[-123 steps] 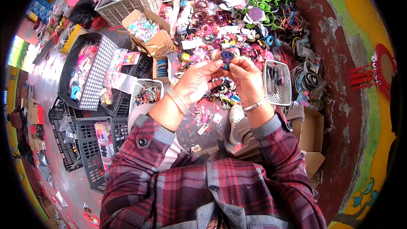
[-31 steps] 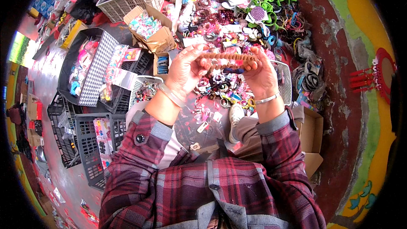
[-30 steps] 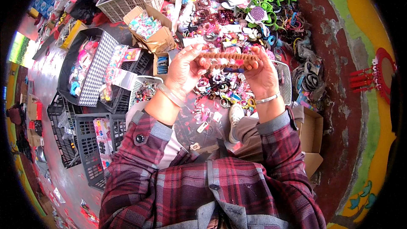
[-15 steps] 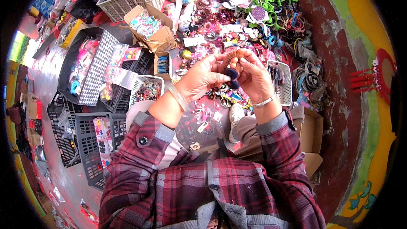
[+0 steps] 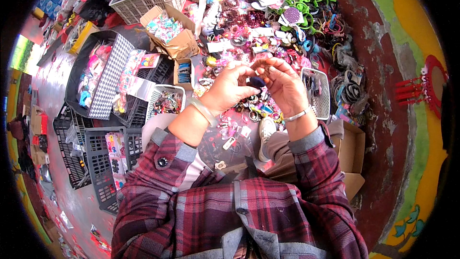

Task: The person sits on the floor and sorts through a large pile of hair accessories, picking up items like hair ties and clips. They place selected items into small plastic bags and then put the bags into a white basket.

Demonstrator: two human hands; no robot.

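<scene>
Above the middle of a heap of hair accessories [image 5: 235, 31], both my hands hold one small hair tie [image 5: 257, 82] between them. A brown band and a dark navy, rounded ornament show on it. My left hand [image 5: 226, 88] pinches it from the left, thumb beneath the navy part and fingers curled over the top. From the other side my right hand [image 5: 287, 86] grips the brown band with bent fingers, the fingertips meeting near its upper edge. Fingers hide part of the hair tie.
A small white basket [image 5: 327, 91] stands right of my right hand, another white basket [image 5: 179, 91] left of my left wrist. Further left are a black box [image 5: 76, 79], a cardboard box [image 5: 179, 43] of small packets and dark plastic crates [image 5: 96, 163]. Green headbands [image 5: 314, 2] lie at the far right.
The hair tie has turned between my fingers: its tan beads and second navy piece no longer show. My right hand has rolled over a little; both forearms stay almost in place.
</scene>
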